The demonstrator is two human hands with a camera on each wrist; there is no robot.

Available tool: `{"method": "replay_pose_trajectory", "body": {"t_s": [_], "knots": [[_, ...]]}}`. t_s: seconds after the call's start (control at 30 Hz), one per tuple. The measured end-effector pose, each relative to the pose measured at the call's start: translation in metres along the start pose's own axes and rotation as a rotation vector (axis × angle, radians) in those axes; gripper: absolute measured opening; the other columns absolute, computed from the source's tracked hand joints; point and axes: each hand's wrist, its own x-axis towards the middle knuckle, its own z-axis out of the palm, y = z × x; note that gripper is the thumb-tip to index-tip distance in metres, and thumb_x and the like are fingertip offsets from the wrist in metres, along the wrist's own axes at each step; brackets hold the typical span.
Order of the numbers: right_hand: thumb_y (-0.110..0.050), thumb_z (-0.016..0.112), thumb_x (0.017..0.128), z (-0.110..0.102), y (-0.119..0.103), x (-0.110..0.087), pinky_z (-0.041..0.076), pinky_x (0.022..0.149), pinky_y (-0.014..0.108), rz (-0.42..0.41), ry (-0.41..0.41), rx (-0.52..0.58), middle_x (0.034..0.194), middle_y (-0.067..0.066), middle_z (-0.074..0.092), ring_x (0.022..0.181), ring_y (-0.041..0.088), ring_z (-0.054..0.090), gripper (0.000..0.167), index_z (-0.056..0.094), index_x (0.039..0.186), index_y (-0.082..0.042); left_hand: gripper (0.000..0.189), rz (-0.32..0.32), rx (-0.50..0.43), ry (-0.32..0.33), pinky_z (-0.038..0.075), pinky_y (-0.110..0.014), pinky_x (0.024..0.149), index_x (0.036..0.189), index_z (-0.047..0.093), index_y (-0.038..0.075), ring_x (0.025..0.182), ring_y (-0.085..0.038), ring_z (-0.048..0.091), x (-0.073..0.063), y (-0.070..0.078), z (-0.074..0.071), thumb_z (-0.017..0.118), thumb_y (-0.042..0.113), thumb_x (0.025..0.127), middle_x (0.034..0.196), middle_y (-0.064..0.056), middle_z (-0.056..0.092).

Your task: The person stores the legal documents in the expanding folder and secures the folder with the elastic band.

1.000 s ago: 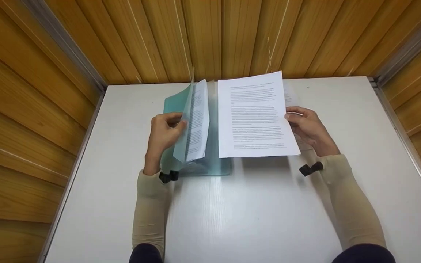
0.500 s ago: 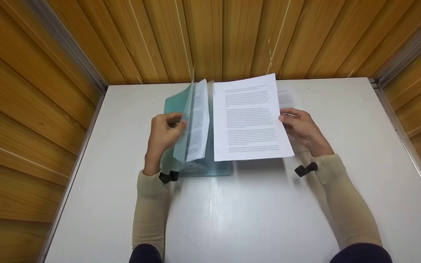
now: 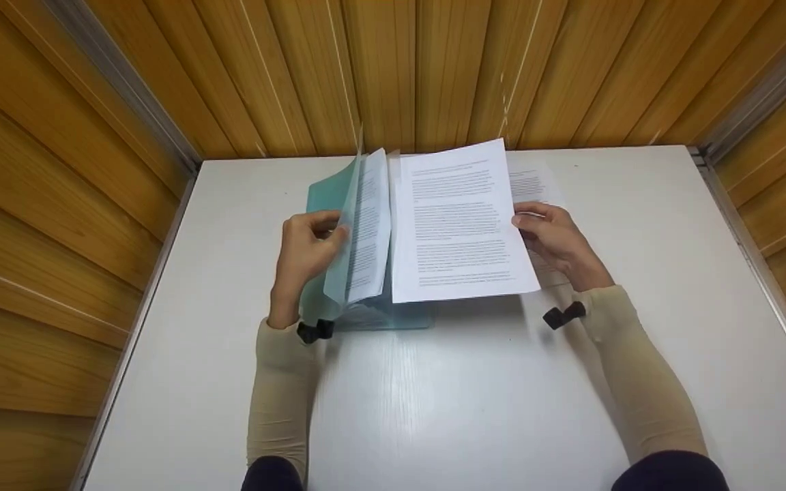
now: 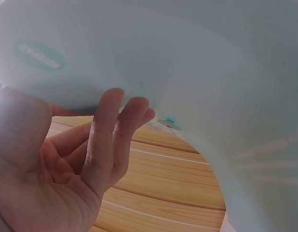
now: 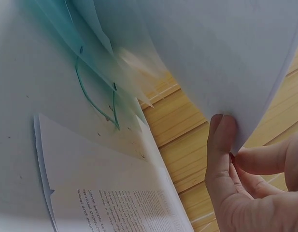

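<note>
A teal translucent file folder (image 3: pixel 406 317) lies on the table, its cover raised. My left hand (image 3: pixel 312 249) pinches the edge of that lifted cover (image 4: pixel 197 63) between thumb and fingers. Printed pages (image 3: pixel 369 232) stand tilted just inside the cover. To the right, my right hand (image 3: pixel 560 242) pinches the right edge of a printed sheet (image 3: pixel 461 225), held up at a slant with its left side over the folder's opening. In the right wrist view the thumb and fingers grip the corner of this paper (image 5: pixel 226 58). A teal elastic cord (image 5: pixel 86 94) hangs from the folder.
More printed paper (image 5: pixel 110 193) lies on the white table (image 3: pixel 461 409) beneath the right hand, partly hidden by the held sheet. Wood-panelled walls (image 3: pixel 379 75) close in the table at the back and sides.
My right hand has moved left with the printed sheet, bringing its left edge close to the pages in the folder. The left hand and the raised cover have stayed put.
</note>
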Motion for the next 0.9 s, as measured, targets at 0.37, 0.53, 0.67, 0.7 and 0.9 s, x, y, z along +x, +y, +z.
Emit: {"method": "replay_pose_trajectory", "body": {"t_s": [0.37, 0.53, 0.67, 0.7, 0.9], "knots": [[-0.005, 0.06, 0.107, 0.008, 0.001, 0.005, 0.062, 0.081, 0.028, -0.001, -0.009, 0.009, 0.11, 0.003, 0.079, 0.098, 0.017, 0.078, 0.04, 0.052, 0.144, 0.009, 0.026, -0.014, -0.007, -0.002, 0.062, -0.039, 0.076, 0.117, 0.081, -0.002, 0.087, -0.026, 0.079, 0.002, 0.002, 0.001, 0.072, 0.007, 0.094, 0.107, -0.015, 0.082], [-0.006, 0.061, 0.107, 0.013, 0.001, 0.006, 0.062, 0.08, 0.028, 0.0, -0.008, -0.017, 0.108, 0.003, 0.079, 0.096, 0.017, 0.078, 0.042, 0.052, 0.145, 0.009, 0.025, -0.02, -0.002, -0.004, 0.061, -0.038, 0.075, 0.116, 0.081, -0.002, 0.086, -0.025, 0.078, 0.002, 0.002, 0.001, 0.072, 0.007, 0.094, 0.106, -0.015, 0.082], [-0.005, 0.061, 0.106, 0.016, 0.001, 0.01, 0.062, 0.08, 0.028, 0.003, -0.005, -0.013, 0.107, 0.003, 0.079, 0.095, 0.016, 0.078, 0.042, 0.052, 0.145, 0.01, 0.025, -0.011, -0.007, -0.002, 0.062, -0.039, 0.077, 0.116, 0.081, -0.003, 0.088, -0.025, 0.079, 0.002, 0.002, 0.001, 0.072, 0.007, 0.095, 0.106, -0.015, 0.081], [-0.005, 0.061, 0.106, 0.017, 0.0, 0.011, 0.062, 0.08, 0.028, 0.003, -0.006, -0.015, 0.108, 0.003, 0.079, 0.095, 0.016, 0.078, 0.042, 0.053, 0.144, 0.01, 0.025, -0.009, -0.006, -0.001, 0.062, -0.039, 0.077, 0.116, 0.081, -0.003, 0.088, -0.025, 0.079, 0.002, 0.002, 0.001, 0.072, 0.007, 0.095, 0.106, -0.016, 0.081], [-0.005, 0.06, 0.106, 0.023, -0.001, 0.015, 0.061, 0.082, 0.027, 0.016, 0.003, -0.027, 0.11, 0.003, 0.077, 0.097, 0.016, 0.077, 0.042, 0.053, 0.146, 0.008, 0.027, -0.019, 0.017, 0.002, 0.062, -0.043, 0.079, 0.117, 0.08, -0.003, 0.089, -0.028, 0.079, 0.002, 0.004, 0.001, 0.073, 0.008, 0.093, 0.109, -0.016, 0.081]]}}
